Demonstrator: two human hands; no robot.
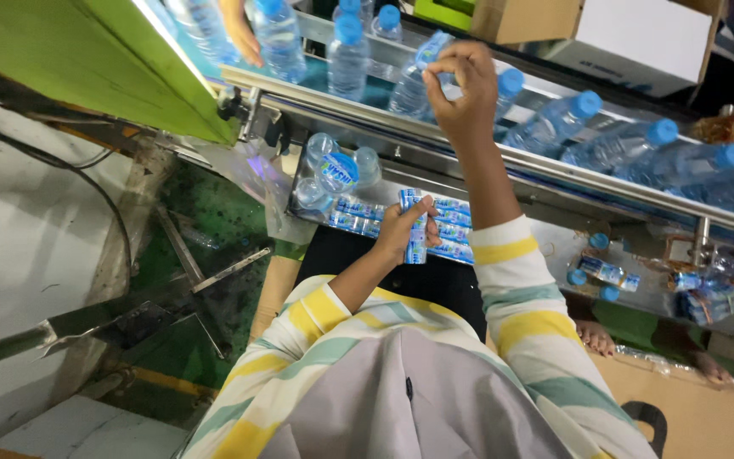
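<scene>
- Nearest the camera: striped sleeves (316, 327), two, yellow, green and white, partly cut off by the lower edge.
- Another person's hand (239, 30), top left, one, touches an upright bottle (282, 38).
- Left hand (401, 228) is clenched around a stack of blue-white labels (416, 229); more labels lie in the tray (435, 223) just beyond.
- Right hand (460, 85) pinches a label at the neck of a tilted bottle (414, 81) on the conveyor (469, 153).
- Right of it, roughly four bottles lie flat; glare blurs them.
</scene>
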